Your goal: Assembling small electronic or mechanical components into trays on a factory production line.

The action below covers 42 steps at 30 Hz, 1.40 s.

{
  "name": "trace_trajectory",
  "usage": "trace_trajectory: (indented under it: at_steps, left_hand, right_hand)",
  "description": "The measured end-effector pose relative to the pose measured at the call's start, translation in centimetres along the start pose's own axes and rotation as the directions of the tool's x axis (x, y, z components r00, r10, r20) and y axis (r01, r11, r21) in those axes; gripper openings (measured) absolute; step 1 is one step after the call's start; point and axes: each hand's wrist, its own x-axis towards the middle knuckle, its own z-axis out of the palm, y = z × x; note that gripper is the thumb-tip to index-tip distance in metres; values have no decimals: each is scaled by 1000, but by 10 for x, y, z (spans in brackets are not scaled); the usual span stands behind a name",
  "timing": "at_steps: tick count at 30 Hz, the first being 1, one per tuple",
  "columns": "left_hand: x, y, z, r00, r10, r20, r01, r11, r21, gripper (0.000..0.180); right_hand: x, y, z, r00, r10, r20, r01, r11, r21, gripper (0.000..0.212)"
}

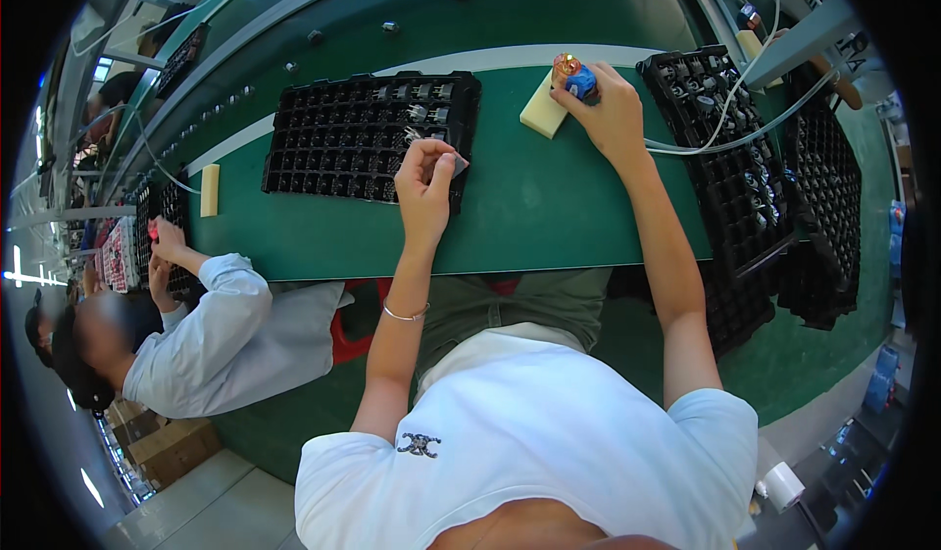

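Observation:
My left hand [425, 182] is closed in a pinch over the right edge of a black compartment tray [333, 138]. A small grey piece [460, 165] sticks out from between its fingertips; its kind is too small to make out. Near the tray's upper right corner, several small metal parts [419, 113] with prongs stand in the compartments. Farther right, my right hand [610, 109] grips a blue object with a shiny orange-gold end [578, 77]. Fingers hide part of it. A pale yellow block [543, 107] lies right beside that hand on the green tabletop [549, 207].
Another black tray [720, 128] with metal parts stands at the right, crossed by thin hoses [686, 150]. More black trays [823, 177] sit beyond it. Small metal parts [390, 27] dot the far strip. A co-worker [216, 325] sits at the left, near a second yellow block [210, 190].

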Motion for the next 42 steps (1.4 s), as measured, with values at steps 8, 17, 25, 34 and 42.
trace_trajectory:
  at_steps: [8, 17, 25, 34, 42]
  left_hand:
    - [1, -3, -1, 1000, 4, 4, -4, 1000, 1, 4]
    - [0, -8, 3, 1000, 23, -9, -23, 1000, 7, 6]
    - [-2, -12, 3, 998, 50, -36, -48, 997, 52, 5]
    - [-6, -10, 4, 996, 86, -40, -83, 995, 57, 5]
    - [-2, -14, 5, 995, 91, -35, -87, 992, 93, 6]
  right_hand:
    - [0, -4, 0, 999, 33, 31, -34, 999, 21, 42]
    - [10, 22, -8, 978, 209, 24, -210, 968, 134, 40]
    - [-2, 4, 1, 999, -52, 8, 52, 999, -3, 38]
    - [-1, -1, -3, 998, -59, 0, 59, 996, -66, 35]
    - [1, 6, 3, 997, -75, -34, 75, 997, -23, 35]
